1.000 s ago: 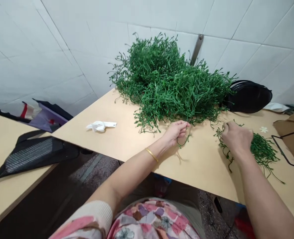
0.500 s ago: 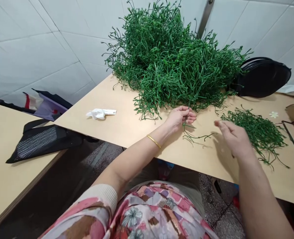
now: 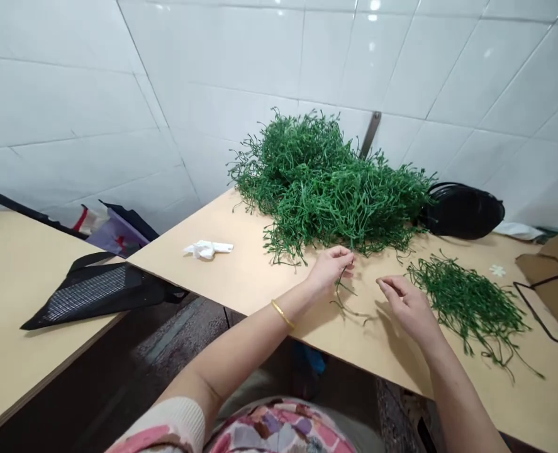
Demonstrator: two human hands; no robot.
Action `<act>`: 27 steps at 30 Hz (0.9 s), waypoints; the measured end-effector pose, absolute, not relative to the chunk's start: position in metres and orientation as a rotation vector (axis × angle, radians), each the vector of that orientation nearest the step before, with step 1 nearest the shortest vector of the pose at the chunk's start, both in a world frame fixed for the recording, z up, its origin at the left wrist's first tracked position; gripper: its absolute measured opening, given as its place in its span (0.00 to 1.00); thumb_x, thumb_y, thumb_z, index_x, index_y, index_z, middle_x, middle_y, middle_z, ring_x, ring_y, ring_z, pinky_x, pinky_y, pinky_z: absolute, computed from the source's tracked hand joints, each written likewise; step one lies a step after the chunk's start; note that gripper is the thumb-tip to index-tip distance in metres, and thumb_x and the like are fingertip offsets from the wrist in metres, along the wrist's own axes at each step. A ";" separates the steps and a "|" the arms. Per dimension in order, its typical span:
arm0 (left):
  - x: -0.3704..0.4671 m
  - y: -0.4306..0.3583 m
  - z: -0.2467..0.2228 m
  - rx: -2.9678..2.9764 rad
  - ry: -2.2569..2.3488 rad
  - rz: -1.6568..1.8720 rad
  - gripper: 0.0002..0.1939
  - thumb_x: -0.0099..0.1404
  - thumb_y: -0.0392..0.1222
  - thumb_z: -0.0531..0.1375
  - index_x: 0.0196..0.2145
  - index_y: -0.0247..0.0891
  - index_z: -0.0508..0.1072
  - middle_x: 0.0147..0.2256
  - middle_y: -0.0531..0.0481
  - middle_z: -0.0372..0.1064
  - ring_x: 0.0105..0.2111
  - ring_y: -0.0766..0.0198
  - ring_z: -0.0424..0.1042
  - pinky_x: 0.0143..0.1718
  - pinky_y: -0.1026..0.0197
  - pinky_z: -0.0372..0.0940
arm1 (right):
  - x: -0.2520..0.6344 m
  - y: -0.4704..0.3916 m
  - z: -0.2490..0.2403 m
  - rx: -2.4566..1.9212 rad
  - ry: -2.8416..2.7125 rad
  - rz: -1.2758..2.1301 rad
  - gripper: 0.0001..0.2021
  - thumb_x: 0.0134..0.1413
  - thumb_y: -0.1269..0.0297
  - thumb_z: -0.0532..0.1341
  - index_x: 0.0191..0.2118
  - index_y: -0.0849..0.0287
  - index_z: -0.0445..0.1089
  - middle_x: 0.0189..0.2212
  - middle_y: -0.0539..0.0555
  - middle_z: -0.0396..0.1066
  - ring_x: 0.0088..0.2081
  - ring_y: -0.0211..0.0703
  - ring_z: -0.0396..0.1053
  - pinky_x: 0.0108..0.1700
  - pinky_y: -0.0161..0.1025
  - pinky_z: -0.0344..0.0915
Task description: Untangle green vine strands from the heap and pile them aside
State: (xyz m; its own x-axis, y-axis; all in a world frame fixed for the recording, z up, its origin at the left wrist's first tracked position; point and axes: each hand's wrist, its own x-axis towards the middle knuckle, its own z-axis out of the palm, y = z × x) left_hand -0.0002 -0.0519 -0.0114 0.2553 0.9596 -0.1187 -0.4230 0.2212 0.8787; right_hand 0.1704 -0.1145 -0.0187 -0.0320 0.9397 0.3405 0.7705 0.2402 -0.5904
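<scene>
My left hand (image 3: 331, 269), with a gold bangle on the wrist, pinches a thin green plastic stem (image 3: 339, 284) in front of the large green heap (image 3: 326, 189). The stem's lower strands hang over the table (image 3: 260, 286). To its right, my right hand (image 3: 407, 302) is held above the table with thumb and forefinger together; anything between those fingertips is too small to make out. A smaller pile of green stems (image 3: 467, 302) lies to the right of my right hand.
A crumpled white tissue (image 3: 206, 250) lies at the left. A black round bag (image 3: 465, 211) stands by the wall. Cardboard (image 3: 555, 283) and a pale flower piece (image 3: 497, 270) are at the right. A black mesh bag (image 3: 90, 292) lies across the table gap.
The view has tilted up, showing more wall. My right hand has come a little closer to my left hand, which still holds the stem.
</scene>
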 end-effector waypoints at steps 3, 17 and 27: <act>-0.011 -0.061 -0.011 0.916 0.802 1.112 0.10 0.53 0.40 0.62 0.24 0.33 0.64 0.19 0.55 0.64 0.16 0.75 0.59 0.18 0.70 0.52 | 0.154 -0.101 0.004 -1.376 -1.870 0.111 0.13 0.58 0.60 0.51 0.37 0.59 0.70 0.34 0.57 0.70 0.36 0.44 0.67 0.39 0.40 0.63; -0.051 -0.076 0.000 1.188 0.915 1.242 0.10 0.53 0.42 0.58 0.20 0.35 0.62 0.13 0.58 0.57 0.15 0.76 0.51 0.19 0.68 0.45 | 0.097 -0.026 0.065 -1.404 -2.348 -0.819 0.15 0.59 0.67 0.47 0.35 0.60 0.71 0.35 0.60 0.66 0.38 0.48 0.60 0.39 0.43 0.53; -0.038 -0.072 0.001 1.263 0.855 1.088 0.10 0.56 0.45 0.56 0.23 0.35 0.65 0.12 0.58 0.55 0.14 0.75 0.50 0.19 0.67 0.45 | 0.089 -0.018 0.059 -1.755 -2.077 -0.140 0.10 0.54 0.63 0.53 0.27 0.60 0.66 0.28 0.56 0.67 0.29 0.42 0.64 0.28 0.37 0.55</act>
State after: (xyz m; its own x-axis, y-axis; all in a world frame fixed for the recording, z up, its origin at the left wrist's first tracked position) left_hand -0.0383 -0.0721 0.0014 0.2916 0.9538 0.0725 -0.1549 -0.0278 0.9875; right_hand 0.0892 -0.0175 0.0595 -0.1190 0.9200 0.3735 0.9617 0.2004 -0.1872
